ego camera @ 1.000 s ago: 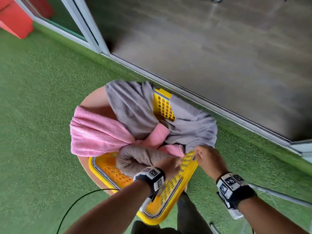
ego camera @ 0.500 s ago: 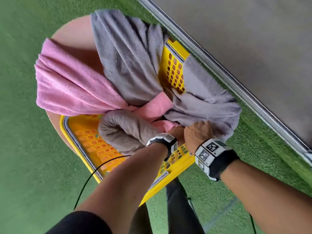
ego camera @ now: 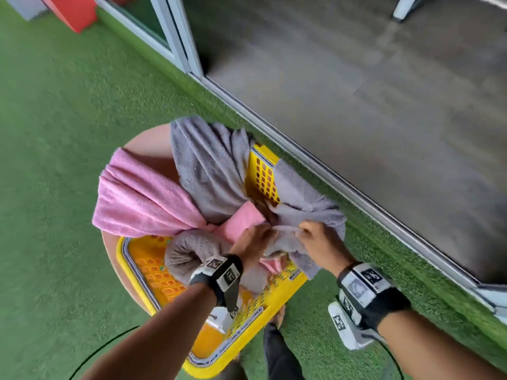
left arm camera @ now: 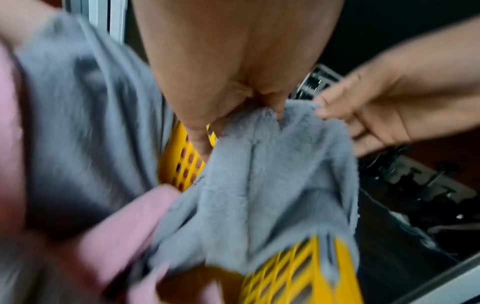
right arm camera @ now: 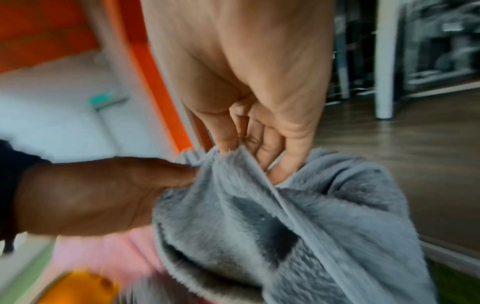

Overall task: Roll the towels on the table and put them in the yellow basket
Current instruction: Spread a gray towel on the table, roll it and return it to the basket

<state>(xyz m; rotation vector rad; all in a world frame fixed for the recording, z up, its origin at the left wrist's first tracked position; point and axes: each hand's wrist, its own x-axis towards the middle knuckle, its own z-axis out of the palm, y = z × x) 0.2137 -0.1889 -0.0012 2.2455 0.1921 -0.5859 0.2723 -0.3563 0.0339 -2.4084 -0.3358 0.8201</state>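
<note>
Fluffy grey towel (ego camera: 307,212) looks soft, light and floppy. Left hand (ego camera: 252,239) and right hand (ego camera: 319,242) pinch its top edge, a good place to hold.

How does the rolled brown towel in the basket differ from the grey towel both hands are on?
The rolled brown towel is wound into a tight roll; the grey towel is loose and crumpled. The brown one lies inside the yellow basket, untouched; the grey one drapes over the basket's rim, pinched by the left hand and right hand. Both look like fluffy terry.
</note>
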